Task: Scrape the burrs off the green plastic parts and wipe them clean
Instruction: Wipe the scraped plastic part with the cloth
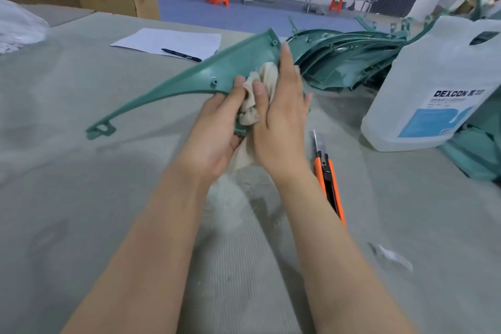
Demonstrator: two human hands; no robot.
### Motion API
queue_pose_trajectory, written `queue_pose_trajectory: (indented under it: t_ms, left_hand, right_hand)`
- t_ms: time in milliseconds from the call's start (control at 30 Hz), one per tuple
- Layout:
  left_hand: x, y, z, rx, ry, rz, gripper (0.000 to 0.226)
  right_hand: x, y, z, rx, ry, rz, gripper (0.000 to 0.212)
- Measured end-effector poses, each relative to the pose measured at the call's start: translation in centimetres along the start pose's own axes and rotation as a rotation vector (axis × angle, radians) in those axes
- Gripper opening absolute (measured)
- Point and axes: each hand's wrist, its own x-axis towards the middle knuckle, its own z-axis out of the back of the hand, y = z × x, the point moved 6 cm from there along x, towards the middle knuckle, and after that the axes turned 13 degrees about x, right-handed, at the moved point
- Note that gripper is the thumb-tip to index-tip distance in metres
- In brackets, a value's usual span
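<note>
**Between both hands: green part held with a cloth**

Far left of the hands, a clear plastic bag point(19, 24) lies at the table point(81, 198) edge. Beyond the left hand: white paper point(168, 40) with a black pen point(181, 55) on it.

Left hand point(214, 130) grips the green plastic part point(189, 76) at its lower edge, thumb on top; the part's narrow tip points away to the left. Right hand point(282, 116), fingers mostly straight, presses a crumpled beige cloth point(260, 89) against the part, thumb pinching the cloth.

Just right of the right wrist, an orange utility knife point(329, 179) lies on the table. Farther right stands a white jug point(439, 84); behind it, a pile of green parts point(349, 59).
</note>
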Motion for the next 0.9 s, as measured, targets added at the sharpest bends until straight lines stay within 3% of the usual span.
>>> queue_pose_trajectory:
  t_ms: [100, 167, 200, 300, 367, 467, 533, 633, 733, 833, 900]
  left_hand:
    - [-0.5, 0.1, -0.4, 0.155, 0.051, -0.029, 0.028]
    - [-0.7, 0.9, -0.9, 0.315, 0.063, 0.003, 0.029]
    - [-0.7, 1.1, -1.1, 0.347, 0.061, 0.012, 0.029]
    - [-0.2, 0.6, -0.9, 0.258, 0.021, -0.022, 0.033]
    - [-0.3, 0.2, -0.5, 0.176, 0.049, -0.032, 0.035]
    - [-0.9, 0.5, -0.5, 0.331, 0.117, 0.012, 0.030]
    - [-1.0, 0.5, -0.8, 0.440, 0.143, 0.006, 0.030]
    - [-0.8, 0.1, -0.5, 0.310, 0.204, 0.023, 0.028]
    - [-0.8, -0.3, 0.0, 0.210, 0.254, 0.017, 0.036]
    - [-0.4, -0.3, 0.5, 0.325, 0.118, -0.002, 0.021]
    - [-0.2, -0.8, 1.2, 0.372, -0.006, -0.025, 0.023]
  right_hand:
    - [1.9, -3.8, 1.9, -0.051, -0.095, -0.274, 0.056]
    - [2.8, -6.4, 3.5, 0.056, -0.077, -0.474, 0.057]
    - [2.5, -6.5, 3.6, 0.079, -0.039, -0.465, 0.055]
    - [0.2, -2.9, 0.8, -0.033, 0.107, -0.149, 0.053]
    - [-0.2, -2.1, -0.5, -0.055, 0.159, -0.094, 0.054]
    - [2.1, -4.5, 2.5, -0.165, 0.013, -0.268, 0.048]
    - [2.2, -5.8, 4.4, 0.027, -0.047, -0.319, 0.046]
    - [1.7, -5.1, 5.1, 0.195, -0.086, -0.236, 0.025]
    - [2.4, -5.4, 5.8, 0.145, -0.173, -0.247, 0.045]
    - [2.4, -7.0, 7.9, 0.150, -0.325, -0.367, 0.049]
    - [2.1, -8.1, 9.3, 0.132, -0.417, -0.452, 0.049]
